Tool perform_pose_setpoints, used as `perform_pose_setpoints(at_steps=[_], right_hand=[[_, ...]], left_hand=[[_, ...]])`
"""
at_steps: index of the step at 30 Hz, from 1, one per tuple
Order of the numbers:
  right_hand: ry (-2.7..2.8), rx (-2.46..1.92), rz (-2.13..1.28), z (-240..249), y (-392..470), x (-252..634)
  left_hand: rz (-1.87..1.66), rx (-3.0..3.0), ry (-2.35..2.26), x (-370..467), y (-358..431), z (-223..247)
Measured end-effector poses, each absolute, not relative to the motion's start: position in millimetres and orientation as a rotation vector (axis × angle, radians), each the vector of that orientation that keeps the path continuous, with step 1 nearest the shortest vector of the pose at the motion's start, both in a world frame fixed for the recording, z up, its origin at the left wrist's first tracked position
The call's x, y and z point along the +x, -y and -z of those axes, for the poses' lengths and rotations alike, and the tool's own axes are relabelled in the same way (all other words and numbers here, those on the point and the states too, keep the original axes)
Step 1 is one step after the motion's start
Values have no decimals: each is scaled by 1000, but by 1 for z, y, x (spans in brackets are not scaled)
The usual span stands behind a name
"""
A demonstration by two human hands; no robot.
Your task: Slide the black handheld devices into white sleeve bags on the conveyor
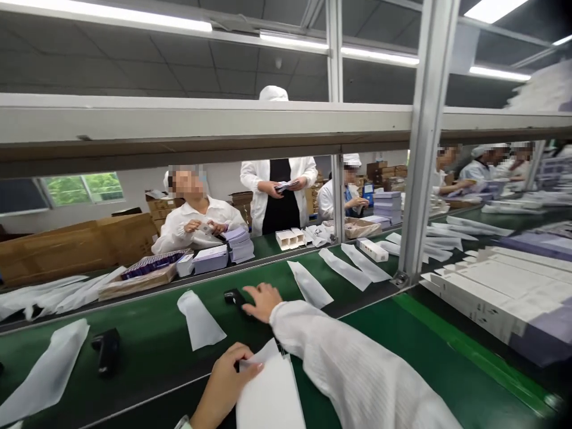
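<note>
My left hand (226,381) is closed at the near edge of the belt, its thumb and fingers pinching the upper left edge of a white rectangular packet (270,396). A thin whitish flap sticks up at the packet's top; I cannot tell whether it is a box or stacked sleeves. My right hand (263,301) reaches over the green belt with fingers apart. Just left of its fingertips lies a small black device (233,297); whether they touch is unclear. A translucent white sleeve (201,322) lies left of that device, and another sleeve (309,285) lies to the right.
Further left on the belt (147,333) are a second black device (106,351) and a long white sleeve (49,369). A metal post (424,149) and overhead shelf (201,122) frame the view. White boxes (487,292) fill the right side. Co-workers in white sit or stand across the belt.
</note>
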State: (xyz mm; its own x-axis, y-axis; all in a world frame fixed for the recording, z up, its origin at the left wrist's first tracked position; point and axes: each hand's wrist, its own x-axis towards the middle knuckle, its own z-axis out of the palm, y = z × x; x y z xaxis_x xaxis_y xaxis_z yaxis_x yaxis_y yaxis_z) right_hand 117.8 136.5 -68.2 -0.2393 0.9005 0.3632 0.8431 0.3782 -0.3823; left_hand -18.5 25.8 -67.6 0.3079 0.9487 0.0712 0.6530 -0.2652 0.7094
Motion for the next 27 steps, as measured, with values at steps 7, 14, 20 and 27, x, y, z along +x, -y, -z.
perform_pose_setpoints(at_steps=[7,14,20,27], right_hand=[[1776,-1398,-656,86,-145,90],[1469,-1273,-1052,71,-130,147],[1184,-693,-1464,39,-75,184],[1310,-643,-1470,16,-63,168]], left_hand=[[-569,2071,-1447,-22,-26,68],[-814,2359,-1383,-19,-24,69],[-921,2596,-1199,-16,-18,70],[-888,2525,-1163,-11,-12,69]])
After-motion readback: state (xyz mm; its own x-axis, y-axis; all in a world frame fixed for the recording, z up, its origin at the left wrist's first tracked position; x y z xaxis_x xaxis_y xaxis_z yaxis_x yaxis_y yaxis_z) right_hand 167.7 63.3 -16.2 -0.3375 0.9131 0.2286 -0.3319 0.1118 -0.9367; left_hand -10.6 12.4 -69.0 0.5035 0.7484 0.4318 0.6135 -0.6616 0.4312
